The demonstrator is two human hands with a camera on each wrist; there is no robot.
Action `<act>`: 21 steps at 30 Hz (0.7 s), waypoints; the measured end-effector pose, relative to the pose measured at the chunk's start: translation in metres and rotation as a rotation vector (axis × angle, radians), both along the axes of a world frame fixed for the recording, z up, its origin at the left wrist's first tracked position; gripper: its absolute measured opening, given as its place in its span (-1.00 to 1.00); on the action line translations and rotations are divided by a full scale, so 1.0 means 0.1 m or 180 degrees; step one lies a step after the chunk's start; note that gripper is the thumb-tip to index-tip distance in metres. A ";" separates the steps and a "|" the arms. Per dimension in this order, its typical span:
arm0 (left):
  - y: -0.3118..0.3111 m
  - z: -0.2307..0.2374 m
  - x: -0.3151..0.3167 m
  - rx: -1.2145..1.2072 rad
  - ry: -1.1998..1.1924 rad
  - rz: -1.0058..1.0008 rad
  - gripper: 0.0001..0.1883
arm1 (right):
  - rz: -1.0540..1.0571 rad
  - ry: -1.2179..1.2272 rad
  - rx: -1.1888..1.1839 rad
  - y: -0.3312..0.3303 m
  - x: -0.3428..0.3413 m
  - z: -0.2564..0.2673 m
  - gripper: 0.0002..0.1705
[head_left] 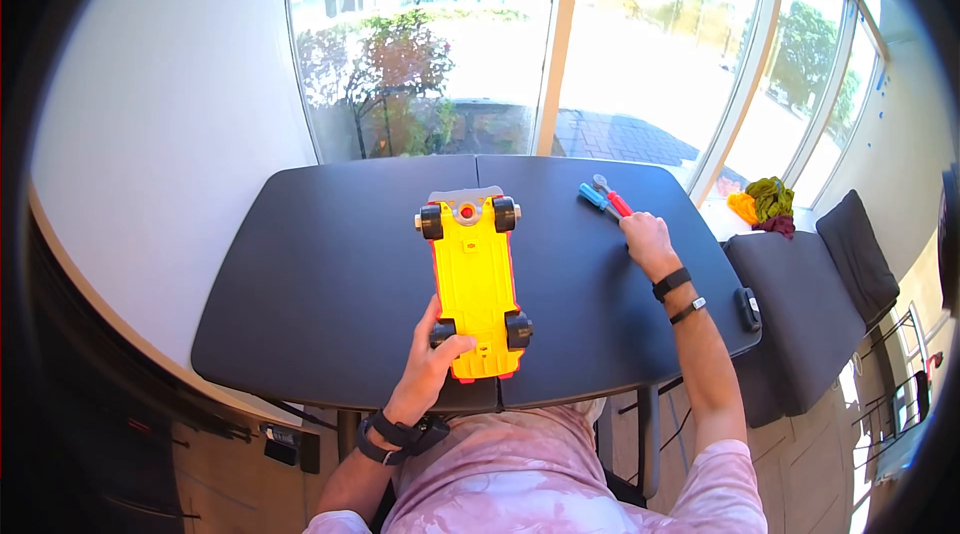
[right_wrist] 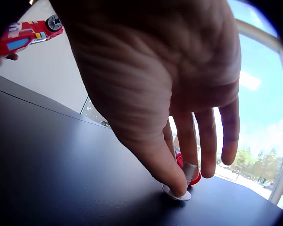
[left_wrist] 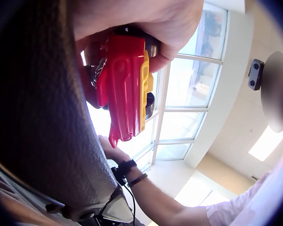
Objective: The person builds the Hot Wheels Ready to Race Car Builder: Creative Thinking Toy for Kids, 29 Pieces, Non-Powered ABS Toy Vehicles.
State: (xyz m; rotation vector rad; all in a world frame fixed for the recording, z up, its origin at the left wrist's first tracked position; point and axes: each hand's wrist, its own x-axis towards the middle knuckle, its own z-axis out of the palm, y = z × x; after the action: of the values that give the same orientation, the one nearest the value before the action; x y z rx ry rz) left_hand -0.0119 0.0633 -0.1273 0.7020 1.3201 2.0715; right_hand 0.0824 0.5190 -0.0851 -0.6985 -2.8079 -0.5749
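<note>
My left hand (head_left: 428, 362) grips the rear end of a toy car (head_left: 475, 279), thumb across its yellow underside, which faces the head camera. The car has black wheels and a grey front bumper; its red body (left_wrist: 125, 89) shows in the left wrist view. Over the table's right half, my right hand (head_left: 650, 242) pinches a red-handled tool (head_left: 620, 205) with a round grey head. Thumb and fingers stand around it near the tabletop in the right wrist view, hiding part of it. A blue-handled screwdriver (head_left: 594, 197) lies right beside it.
The dark table (head_left: 330, 274) has a seam down its middle. A small black device (head_left: 748, 310) sits at its right edge. Beyond stands a grey cushioned bench (head_left: 790, 304) with coloured cloths (head_left: 768, 202). Large windows (head_left: 650, 44) rise behind the table.
</note>
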 end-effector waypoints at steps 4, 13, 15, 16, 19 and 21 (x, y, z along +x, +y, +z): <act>-0.01 0.08 0.03 -0.0063 0.0018 0.0087 -0.08 | 0.0440 0.0575 -0.0105 -0.16 0.01 0.16 -0.84; -0.01 0.10 0.04 -0.0159 0.0086 0.0093 -0.05 | 0.1894 0.2308 -0.1974 -1.43 -0.17 1.20 -0.83; -0.01 0.09 0.04 -0.0151 0.0093 0.0097 -0.05 | 0.2250 0.2588 -0.2363 -1.69 -0.22 1.30 -0.79; -0.01 0.06 0.03 -0.0141 0.0104 0.0109 -0.04 | 0.2466 0.2673 -0.2449 -1.81 -0.24 1.32 -0.78; -0.01 0.05 0.01 -0.0150 0.0132 0.0111 -0.04 | 0.3066 0.2759 -0.2487 -2.06 -0.37 1.29 -0.75; -0.01 0.05 0.02 -0.0163 0.0104 0.0113 -0.04 | 0.3292 0.2686 -0.2285 -2.18 -0.42 1.27 -0.75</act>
State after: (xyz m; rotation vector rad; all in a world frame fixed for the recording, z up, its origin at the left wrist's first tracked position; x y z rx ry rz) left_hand -0.0103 0.0620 -0.1219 0.6978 1.4083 2.0543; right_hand 0.0400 0.3011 0.0424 0.4156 -2.0442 0.7494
